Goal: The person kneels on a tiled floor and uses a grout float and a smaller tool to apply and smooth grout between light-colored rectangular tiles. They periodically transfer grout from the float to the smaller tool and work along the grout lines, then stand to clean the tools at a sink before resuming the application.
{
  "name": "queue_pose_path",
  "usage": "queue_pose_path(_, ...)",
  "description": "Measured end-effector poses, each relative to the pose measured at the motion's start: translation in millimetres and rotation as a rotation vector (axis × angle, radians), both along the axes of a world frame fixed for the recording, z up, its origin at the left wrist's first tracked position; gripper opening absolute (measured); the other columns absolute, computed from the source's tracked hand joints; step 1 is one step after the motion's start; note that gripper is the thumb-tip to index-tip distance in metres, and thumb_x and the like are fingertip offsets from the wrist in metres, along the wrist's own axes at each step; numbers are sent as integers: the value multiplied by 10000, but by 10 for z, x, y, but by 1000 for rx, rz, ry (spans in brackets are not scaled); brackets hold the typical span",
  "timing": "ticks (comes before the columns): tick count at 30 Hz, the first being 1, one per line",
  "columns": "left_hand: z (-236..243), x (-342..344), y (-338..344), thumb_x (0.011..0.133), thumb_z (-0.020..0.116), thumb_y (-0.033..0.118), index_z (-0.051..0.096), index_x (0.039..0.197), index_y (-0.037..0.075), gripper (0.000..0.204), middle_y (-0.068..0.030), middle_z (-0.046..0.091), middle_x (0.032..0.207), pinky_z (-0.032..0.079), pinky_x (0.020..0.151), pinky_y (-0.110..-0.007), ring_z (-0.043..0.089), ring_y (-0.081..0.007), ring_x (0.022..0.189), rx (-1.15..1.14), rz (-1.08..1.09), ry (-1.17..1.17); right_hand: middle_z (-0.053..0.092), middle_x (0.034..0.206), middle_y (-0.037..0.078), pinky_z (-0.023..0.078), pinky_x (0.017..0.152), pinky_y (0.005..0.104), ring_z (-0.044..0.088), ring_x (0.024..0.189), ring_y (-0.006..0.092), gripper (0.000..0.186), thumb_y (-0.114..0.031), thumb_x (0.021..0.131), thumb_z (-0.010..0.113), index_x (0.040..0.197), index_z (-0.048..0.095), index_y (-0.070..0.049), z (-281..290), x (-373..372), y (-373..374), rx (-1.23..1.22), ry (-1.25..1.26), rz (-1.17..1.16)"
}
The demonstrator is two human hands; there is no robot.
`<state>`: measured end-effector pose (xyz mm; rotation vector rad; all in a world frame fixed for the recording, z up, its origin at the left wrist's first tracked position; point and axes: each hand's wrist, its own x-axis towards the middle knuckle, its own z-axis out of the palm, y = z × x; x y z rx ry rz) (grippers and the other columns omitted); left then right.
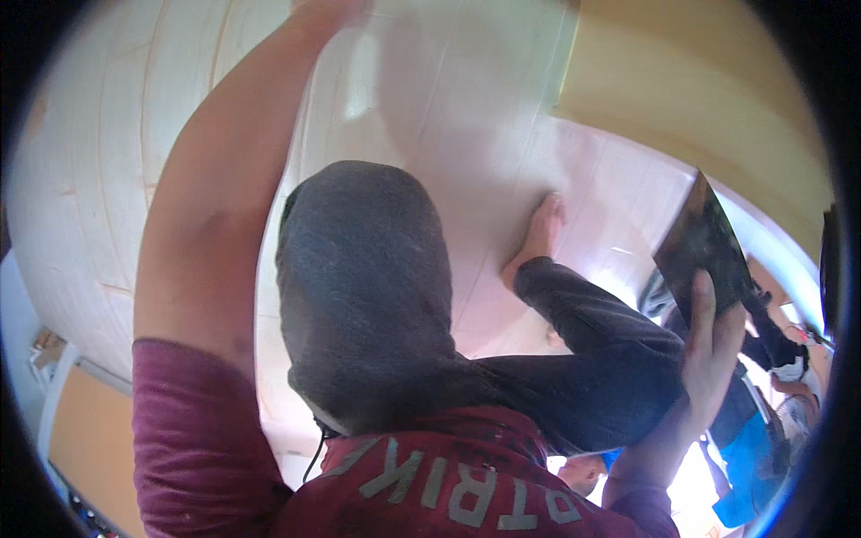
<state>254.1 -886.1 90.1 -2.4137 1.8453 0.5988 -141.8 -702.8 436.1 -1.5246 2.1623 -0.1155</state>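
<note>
My right hand [710, 336] grips a dark, flat, four-cornered panel [704, 235] at the right, its fingers lying along the panel's face. What the panel is, I cannot make out. My left arm reaches far forward, and only part of my left hand [334, 11] shows at the upper edge. The left fingers lie outside the picture, so what they touch is hidden. Below that arm is the pale plank floor [359, 90]. My bent knee in dark trousers [363, 278] stands between the arms, and my bare foot [541, 235] rests on the floor.
A pale yellowish flat surface [691, 81] fills the upper right. At the lower left stands a tan panel with a light rim [94, 439]. People are at the lower right, one with blue clothing [753, 457], beside a bright area and cluttered things.
</note>
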Motion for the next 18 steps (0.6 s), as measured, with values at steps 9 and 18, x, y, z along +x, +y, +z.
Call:
queue_pose_path(9,179,87,-293,955,488,293,656,1330,96,456,-237,665,1315,511,1056,-469,632,-391,1250,147,-228,-155,680,1268,159,472,1041,377,625,1185,245,529,-424,1052,607,1360,608,7,165,-200,294,-64,3,-165)
queue_pose_path(18,-25,-188,448,1010,491,258,689,1220,-18,399,-243,707,1207,598,915,-462,709,-357,1129,126,-38,-169,684,1260,150,467,1080,396,626,1197,262,591,-505,1026,611,1330,617,1,120,-606,264,-41,204,-265)
